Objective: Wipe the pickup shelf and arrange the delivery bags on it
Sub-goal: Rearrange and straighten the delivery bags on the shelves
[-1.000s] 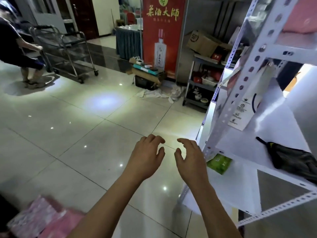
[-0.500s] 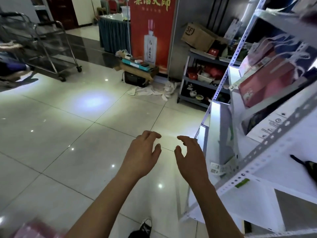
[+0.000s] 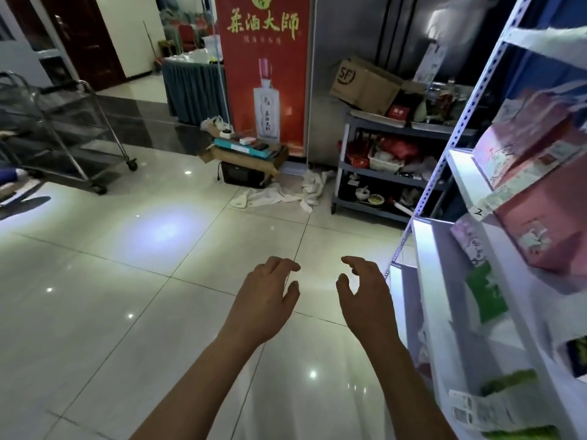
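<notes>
While our left hand (image 3: 265, 300) and right hand (image 3: 365, 300) hang loosely curled and empty over the floor, pink delivery bags (image 3: 540, 198) crowd the pickup shelf's (image 3: 435, 249) front edge, presumably awaiting arrangement.

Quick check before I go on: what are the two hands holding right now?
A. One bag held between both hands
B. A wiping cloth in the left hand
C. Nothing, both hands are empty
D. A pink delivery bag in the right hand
C. The left hand and right hand hang over the tiled floor with loosely curled fingers and nothing in them; the pink delivery bags sit on the white shelf to the right.
</notes>
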The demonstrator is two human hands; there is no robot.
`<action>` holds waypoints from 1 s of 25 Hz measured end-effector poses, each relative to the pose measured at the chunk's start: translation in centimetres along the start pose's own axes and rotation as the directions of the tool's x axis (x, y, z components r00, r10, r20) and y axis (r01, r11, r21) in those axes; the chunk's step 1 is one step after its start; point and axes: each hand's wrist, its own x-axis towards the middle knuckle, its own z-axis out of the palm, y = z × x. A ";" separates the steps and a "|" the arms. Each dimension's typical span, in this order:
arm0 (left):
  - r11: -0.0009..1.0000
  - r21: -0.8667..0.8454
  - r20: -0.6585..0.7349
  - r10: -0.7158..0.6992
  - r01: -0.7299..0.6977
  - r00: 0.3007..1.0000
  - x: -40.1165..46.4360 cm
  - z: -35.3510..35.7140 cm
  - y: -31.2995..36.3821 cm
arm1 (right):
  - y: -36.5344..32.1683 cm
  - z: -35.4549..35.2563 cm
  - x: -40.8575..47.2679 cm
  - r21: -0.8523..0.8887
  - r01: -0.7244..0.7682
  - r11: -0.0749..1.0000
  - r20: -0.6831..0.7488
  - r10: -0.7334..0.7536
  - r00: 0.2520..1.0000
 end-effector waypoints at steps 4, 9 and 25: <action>0.996 -0.055 0.037 0.079 -0.077 0.996 8.7 0.3 -3.3 | 0.2 2.9 7.2 -0.021 -0.042 0.999 -0.089 0.040 0.995; 0.978 -0.104 0.088 0.192 -0.183 0.977 20.8 -0.1 -7.6 | -0.9 6.6 16.7 -0.097 -0.125 0.987 -0.214 0.102 0.971; 0.737 -0.336 0.250 0.670 -0.586 0.699 46.1 8.6 2.6 | 4.5 -2.1 31.7 -0.051 -0.461 0.886 -0.660 0.316 0.681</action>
